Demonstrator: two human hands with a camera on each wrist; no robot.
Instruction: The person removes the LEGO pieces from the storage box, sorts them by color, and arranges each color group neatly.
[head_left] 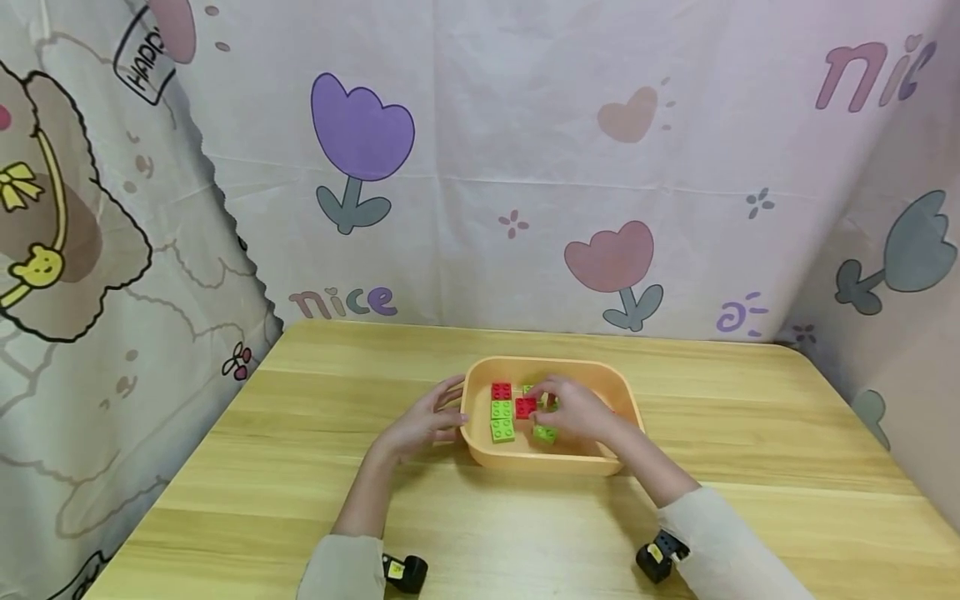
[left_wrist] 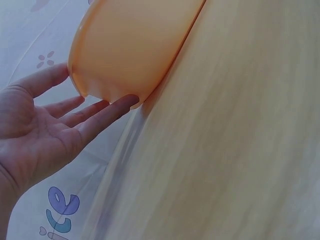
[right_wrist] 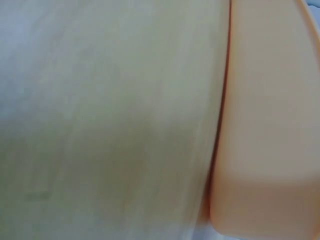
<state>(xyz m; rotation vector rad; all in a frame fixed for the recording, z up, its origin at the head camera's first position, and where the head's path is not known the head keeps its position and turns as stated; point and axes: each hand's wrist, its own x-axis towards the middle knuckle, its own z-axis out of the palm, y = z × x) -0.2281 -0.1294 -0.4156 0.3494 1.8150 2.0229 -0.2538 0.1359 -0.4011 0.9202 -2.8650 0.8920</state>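
Observation:
A yellow-orange plastic tray (head_left: 551, 463) stands on the table with red and green toy building bricks inside. My left hand (head_left: 427, 421) touches the tray's left end; in the left wrist view its fingers (left_wrist: 102, 117) lie fairly straight against the wall. Inside the tray, my right hand (head_left: 576, 408) pinches a red brick (head_left: 524, 408) between thumb and forefinger. Left of that brick, a red brick (head_left: 501, 391) and two green bricks (head_left: 502, 409) form a column. Another green brick (head_left: 545, 434) lies below the right hand, which partly covers further bricks. Only the tray's outer wall (right_wrist: 270, 125) shows in the right wrist view.
The wooden table (head_left: 300, 492) extends around the tray on all sides. A printed cloth (head_left: 480, 125) hangs behind the table's back edge, with more cloth at both sides. Small black devices (head_left: 405, 573) are worn at both wrists.

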